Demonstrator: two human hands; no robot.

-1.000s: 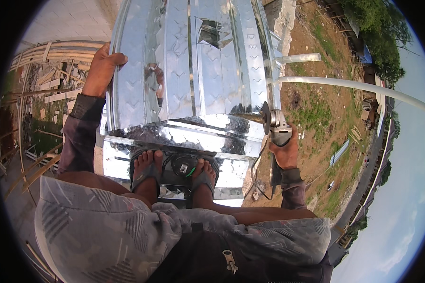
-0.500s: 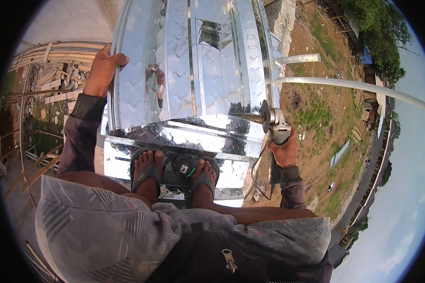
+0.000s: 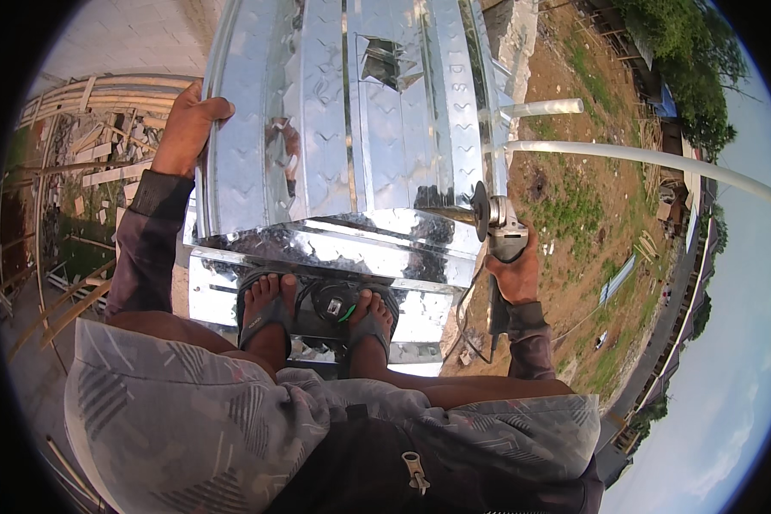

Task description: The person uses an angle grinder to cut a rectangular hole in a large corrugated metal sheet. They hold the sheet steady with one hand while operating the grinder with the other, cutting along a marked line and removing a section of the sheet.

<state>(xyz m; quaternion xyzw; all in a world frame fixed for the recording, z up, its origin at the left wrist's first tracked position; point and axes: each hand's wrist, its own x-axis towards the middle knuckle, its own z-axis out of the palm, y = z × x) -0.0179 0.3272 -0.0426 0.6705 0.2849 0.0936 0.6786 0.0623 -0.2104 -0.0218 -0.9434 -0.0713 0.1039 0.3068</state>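
My left hand [image 3: 188,124] is closed on the left edge of a shiny ribbed metal sheet [image 3: 325,146], thumb on top. The sheet has an opening with bent flaps [image 3: 385,62] near its far middle. In my right hand [image 3: 520,267] is an angle grinder [image 3: 507,233], its disc [image 3: 481,211] upright at the sheet's near right corner. Whether the disc touches the metal I cannot tell. A cable hangs from the grinder. Beneath, a second shiny sheet [image 3: 360,248] lies partly covered, in front of my sandaled feet.
A black round reel-like thing with a green part [image 3: 334,301] sits between my feet. White pipes [image 3: 642,154] jut out to the right. On that side, bare earth and grass [image 3: 574,214] lie far below. Wooden poles and scrap boards [image 3: 94,146] are at left.
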